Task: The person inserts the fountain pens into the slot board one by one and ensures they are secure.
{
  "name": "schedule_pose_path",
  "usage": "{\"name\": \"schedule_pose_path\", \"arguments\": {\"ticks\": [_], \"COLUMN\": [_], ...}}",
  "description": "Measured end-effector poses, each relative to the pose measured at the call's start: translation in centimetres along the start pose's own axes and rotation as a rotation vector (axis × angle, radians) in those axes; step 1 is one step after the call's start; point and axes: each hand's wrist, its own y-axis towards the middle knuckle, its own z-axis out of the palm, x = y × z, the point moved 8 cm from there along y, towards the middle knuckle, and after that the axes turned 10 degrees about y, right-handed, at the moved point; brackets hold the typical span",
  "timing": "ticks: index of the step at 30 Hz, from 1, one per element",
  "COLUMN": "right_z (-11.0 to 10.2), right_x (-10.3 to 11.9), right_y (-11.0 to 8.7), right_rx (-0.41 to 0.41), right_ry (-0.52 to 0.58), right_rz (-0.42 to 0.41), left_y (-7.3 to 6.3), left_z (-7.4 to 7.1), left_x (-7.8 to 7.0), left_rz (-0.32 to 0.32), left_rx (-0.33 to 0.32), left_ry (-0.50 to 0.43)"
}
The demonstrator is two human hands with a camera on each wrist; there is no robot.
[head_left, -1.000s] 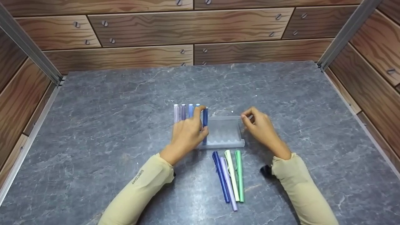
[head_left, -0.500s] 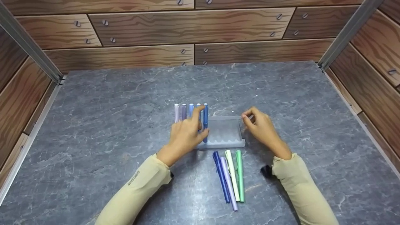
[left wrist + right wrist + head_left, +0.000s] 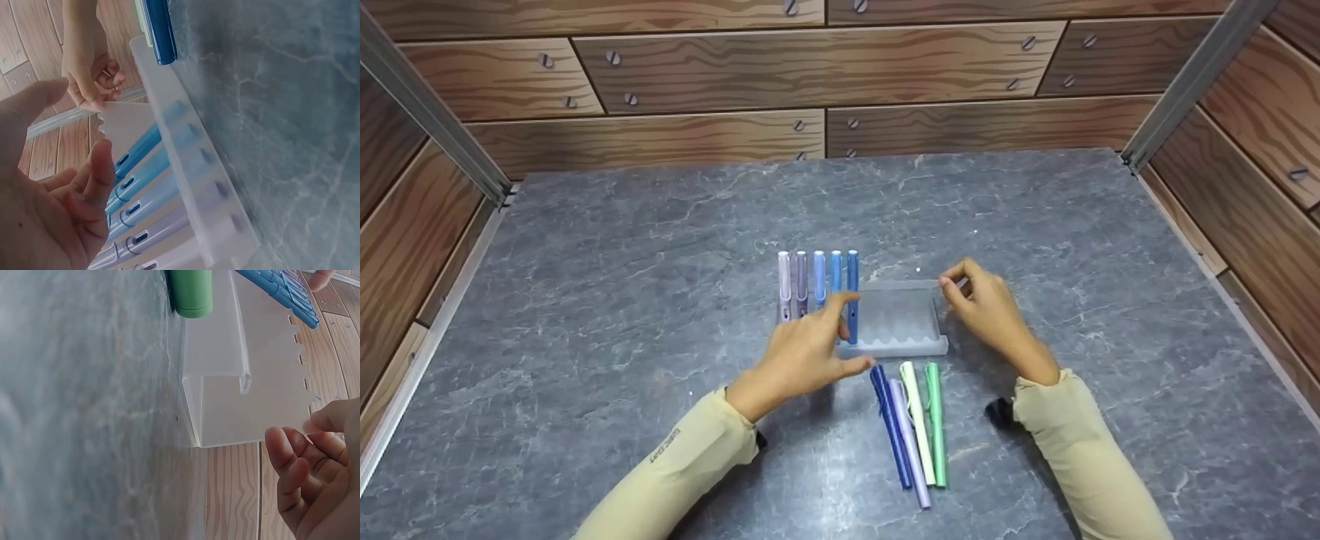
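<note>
A translucent pen holder (image 3: 900, 319) with a notched back stands mid-table. Several capped pens lean side by side in its left part, from pale lilac (image 3: 784, 277) to a deeper blue pen (image 3: 853, 281) at the row's right end. My left hand (image 3: 802, 356) is in front of them, thumb stretched out and apart from the fingers, holding nothing; it hides the lower parts of some pens. In the left wrist view a gap shows between its thumb and fingers. My right hand (image 3: 986, 307) pinches the far right corner of the holder between thumb and index finger.
In front of the holder lie a dark blue pen (image 3: 892, 435), a lilac pen (image 3: 911, 457), a pale yellow pen (image 3: 916, 420) and a green pen (image 3: 936, 427). Wood-patterned panels (image 3: 810, 67) wall the grey marbled table (image 3: 622, 262).
My left hand has let go of the blue pen at the row's right end and drawn back toward me, its thumb spreading. The right hand stays at the holder's corner.
</note>
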Motion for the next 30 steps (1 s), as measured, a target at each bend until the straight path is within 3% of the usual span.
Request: {"name": "schedule_pose_path", "arguments": {"ticks": [8,14,30], "right_z": [-0.1,0.0,0.0], "right_x": [-0.1,-0.2,-0.3], "right_y": [0.0,0.0,0.0], "right_rx": [0.002,0.008,0.012], "right_ry": [0.016,0.017,0.014], "right_rz": [0.009,0.031,0.041], "left_y": [-0.8,-1.2,-1.0], "left_z": [2.2,4.1,6.1], "left_x": [-0.4,-0.7,-1.1], "left_rz": [0.002,0.0,0.014], "left_rx": [0.184,0.328,0.366], "left_ry": [-0.094,-0.059,0.129]}}
